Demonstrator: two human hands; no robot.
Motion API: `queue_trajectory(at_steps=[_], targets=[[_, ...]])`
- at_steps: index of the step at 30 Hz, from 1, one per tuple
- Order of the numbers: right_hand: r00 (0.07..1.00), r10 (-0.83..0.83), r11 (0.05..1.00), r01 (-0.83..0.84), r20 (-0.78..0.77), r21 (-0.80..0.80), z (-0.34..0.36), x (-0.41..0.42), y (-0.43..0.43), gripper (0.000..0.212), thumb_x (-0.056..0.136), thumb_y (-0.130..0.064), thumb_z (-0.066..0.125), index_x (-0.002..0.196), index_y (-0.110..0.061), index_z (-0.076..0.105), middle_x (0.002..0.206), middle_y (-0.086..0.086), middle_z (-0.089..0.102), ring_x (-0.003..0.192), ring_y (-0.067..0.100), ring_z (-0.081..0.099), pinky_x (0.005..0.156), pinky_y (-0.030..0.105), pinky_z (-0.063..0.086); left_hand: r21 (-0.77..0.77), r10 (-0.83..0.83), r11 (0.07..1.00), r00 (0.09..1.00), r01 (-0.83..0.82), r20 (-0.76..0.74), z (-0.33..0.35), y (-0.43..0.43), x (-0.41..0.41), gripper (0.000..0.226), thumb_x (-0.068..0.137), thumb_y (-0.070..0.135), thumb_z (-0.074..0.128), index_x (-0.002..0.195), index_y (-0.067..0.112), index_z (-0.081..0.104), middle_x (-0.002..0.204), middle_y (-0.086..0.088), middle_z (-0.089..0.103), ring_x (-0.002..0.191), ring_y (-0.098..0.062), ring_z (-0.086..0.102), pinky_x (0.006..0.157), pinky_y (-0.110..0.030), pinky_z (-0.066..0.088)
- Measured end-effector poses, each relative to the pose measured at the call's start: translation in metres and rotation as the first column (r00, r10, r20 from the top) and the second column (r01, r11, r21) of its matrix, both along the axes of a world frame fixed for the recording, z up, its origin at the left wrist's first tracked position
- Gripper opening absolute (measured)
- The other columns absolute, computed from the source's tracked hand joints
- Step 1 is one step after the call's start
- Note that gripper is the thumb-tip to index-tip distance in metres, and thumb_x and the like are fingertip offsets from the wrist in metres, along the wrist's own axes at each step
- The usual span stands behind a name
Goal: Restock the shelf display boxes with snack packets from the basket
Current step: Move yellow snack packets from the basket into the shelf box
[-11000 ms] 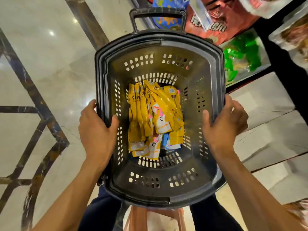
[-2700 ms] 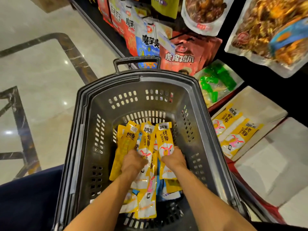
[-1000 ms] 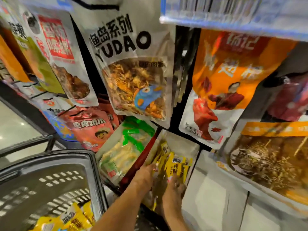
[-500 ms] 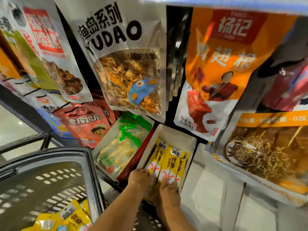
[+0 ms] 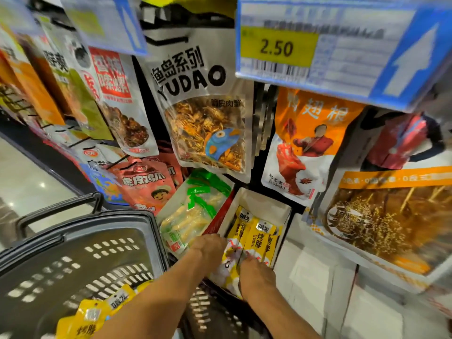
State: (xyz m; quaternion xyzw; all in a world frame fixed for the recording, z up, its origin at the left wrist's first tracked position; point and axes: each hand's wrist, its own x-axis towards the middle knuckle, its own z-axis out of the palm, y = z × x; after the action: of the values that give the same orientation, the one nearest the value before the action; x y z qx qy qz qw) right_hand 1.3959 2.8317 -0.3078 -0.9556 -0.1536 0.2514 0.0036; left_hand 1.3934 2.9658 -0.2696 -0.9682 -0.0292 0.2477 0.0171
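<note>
- A white cardboard display box [image 5: 264,199] sits open on a low shelf, seen from above by the person's head camera; every place below is given from this box.
- Inside the box, several narrow yellow snack packets [image 5: 259,238] with black characters stand side by side, leaning against its back wall.
- The left hand [image 5: 211,248] lies at the box's near left corner, knuckles up, touching the lower end of the leftmost packet.
- The right hand [image 5: 255,275] lies at the box's near edge, just right of the left hand, on the lower ends of the other packets.
- Both hands' fingertips are hidden or blurred (whether they pinch the packets or only press on them cannot be told).
- Left of the box and nearer the person is a dark grey perforated plastic basket [image 5: 97,223], with more loose yellow packets [image 5: 97,311] lying in its bottom.
- Between basket and box lies a clear packet with green print [image 5: 195,211], touching the box's left side.
- Above the box hang a large white bag marked YUDAO [image 5: 203,113] and, to its right, an orange and white bag [image 5: 310,143].
- Higher up, a yellow and blue shelf price tag [image 5: 276,47] reads 2.50.
</note>
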Motion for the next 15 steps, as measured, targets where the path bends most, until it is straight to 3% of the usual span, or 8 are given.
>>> queue_trajectory(at_steps=[4,7,11,15], targets=[[0.998,-0.033,0.983,0.023,0.053,0.183,0.071,-0.016,0.015,0.033,0.09,-0.015,0.052,0.123,-0.019,0.059,0.12,0.006,0.063,0.111,0.028,0.06,0.087,0.035,0.05,0.087,0.056,0.992,0.925,-0.095,0.376,0.081,0.036,-0.034,0.032,0.096,0.017,0.042,0.124,0.022,0.056,0.116,-0.003,0.065,0.104,-0.027,0.064,0.081,-0.033,0.049],[0.986,-0.059,0.922,-0.006,0.156,0.388,0.132,-0.038,0.033,0.024,0.095,-0.02,0.047,0.116,-0.015,0.058,0.111,0.008,0.065,0.099,0.029,0.063,0.077,0.035,0.051,0.079,0.165,0.968,0.838,-0.239,0.52,0.128,0.072,-0.082,0.031,0.094,0.027,0.044,0.122,0.026,0.058,0.112,-0.005,0.068,0.103,-0.029,0.066,0.081,-0.035,0.05],[0.953,0.027,0.797,-0.202,0.301,0.569,0.172,-0.09,0.069,0.036,0.092,-0.025,0.048,0.127,-0.015,0.054,0.12,0.009,0.059,0.112,0.034,0.057,0.087,0.041,0.05,0.038,0.402,0.869,0.749,-0.494,0.526,0.151,0.118,-0.17,0.027,0.094,0.032,0.045,0.113,0.019,0.06,0.112,-0.009,0.068,0.106,-0.031,0.064,0.086,-0.039,0.049],[0.924,0.201,0.715,-0.366,0.325,0.595,0.163,-0.15,0.106,0.044,0.096,-0.024,0.048,0.138,-0.011,0.046,0.134,0.01,0.054,0.123,0.03,0.051,0.1,0.04,0.045,-0.009,0.593,0.754,0.675,-0.656,0.439,0.131,0.145,-0.263,0.029,0.093,0.031,0.046,0.112,0.016,0.061,0.116,-0.01,0.066,0.107,-0.032,0.063,0.087,-0.039,0.049]])
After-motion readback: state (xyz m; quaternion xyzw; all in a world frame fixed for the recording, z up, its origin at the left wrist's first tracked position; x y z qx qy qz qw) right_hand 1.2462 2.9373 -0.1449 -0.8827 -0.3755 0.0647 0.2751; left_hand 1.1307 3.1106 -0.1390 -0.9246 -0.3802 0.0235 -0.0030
